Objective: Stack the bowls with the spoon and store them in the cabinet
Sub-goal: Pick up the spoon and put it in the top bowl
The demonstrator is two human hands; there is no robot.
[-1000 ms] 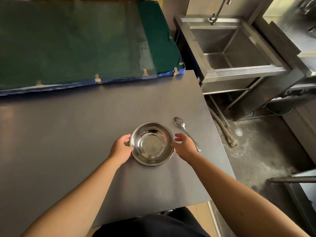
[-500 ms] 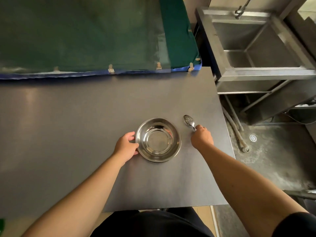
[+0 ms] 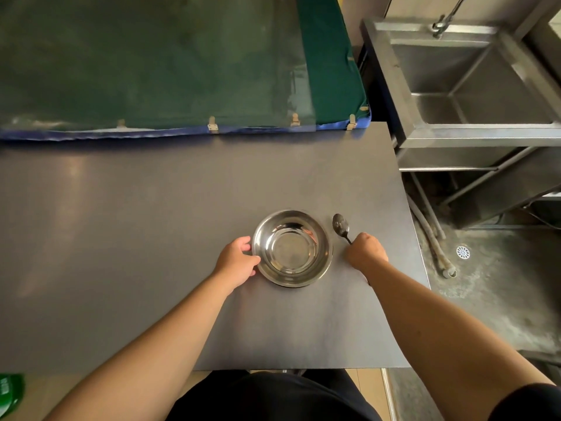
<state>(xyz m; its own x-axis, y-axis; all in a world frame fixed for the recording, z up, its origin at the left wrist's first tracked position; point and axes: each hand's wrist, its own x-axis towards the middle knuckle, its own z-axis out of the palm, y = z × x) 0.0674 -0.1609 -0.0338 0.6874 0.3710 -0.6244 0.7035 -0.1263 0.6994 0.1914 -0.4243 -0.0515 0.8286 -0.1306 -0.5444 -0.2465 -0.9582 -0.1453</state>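
Empty steel bowl on table

- Bowls: shiny silver steel, mirror-bright inside with pale and dark reflections; a darker rim line shows at the lower edge.
- Spoon: dark silver, dull sheen on the scoop.
- Table: flat dark grey, plain, with pale streaky glare at the left.
- Mat behind the table: deep green, mottled, a lighter translucent sheet over most of it; blue edging along the front; small tan clips along that edging.
- Sink: grey brushed steel.
- Floor: blotchy grey-green concrete; white round drain.
- Clothing at the bottom edge: black.
- Bright green object at the lower left corner, kind unclear.
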